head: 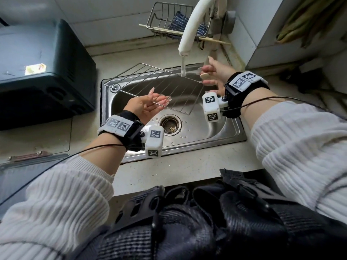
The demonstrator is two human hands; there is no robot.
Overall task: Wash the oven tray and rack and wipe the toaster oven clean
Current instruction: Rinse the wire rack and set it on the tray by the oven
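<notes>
Spanning both hands, rack (155,87) over sink (216,132), left hand (144,106) and right hand (214,74) grips pinching opposite edges

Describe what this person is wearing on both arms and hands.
Both arms wear white ribbed knit sleeves. Each wrist carries a black strap topped with white tags printed with black square codes, plus a white block with the same codes. A thin black cable runs back from each strap. The left hand and right hand are bare, with long nails.
</notes>
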